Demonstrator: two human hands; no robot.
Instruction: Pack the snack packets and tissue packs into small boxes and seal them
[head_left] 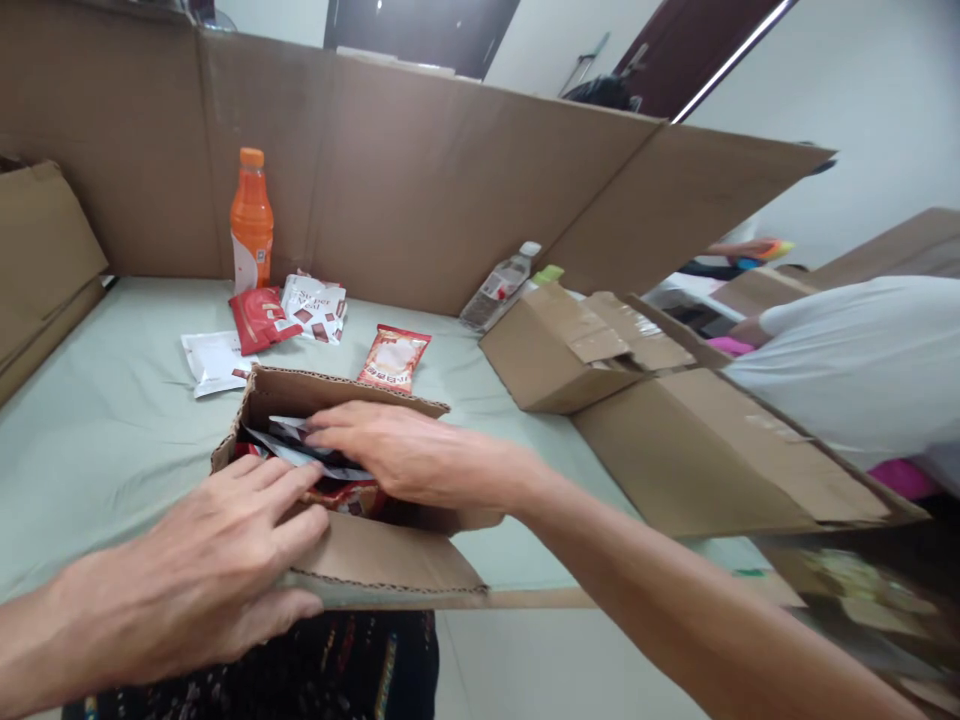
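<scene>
Reference is the open carton (pixel 405 555) at the near edge of the cloth-covered table (pixel 112 450); both our hands are at it. Our left hand (pixel 240 530) lies over the carton's near left side, fingers loosely extended across its opening — can't tell if they grip anything. Our right hand (pixel 420 455) reaches into the carton from the right, fingertips at the packets; whether it pinches one, we can't tell. Inside the carton: a white packet (pixel 286 452) tilted on top, red packets (pixel 352 495) under it.

Just behind the carton we have a red-and-white packet (pixel 395 358); behind and left of it a white sachet (pixel 214 362), a red packet (pixel 259 315) overlapping it, and a printed white packet (pixel 319 310). Farther behind the carton — an upright orange bottle (pixel 253 225). Right of the carton: a second box (pixel 551 350).
</scene>
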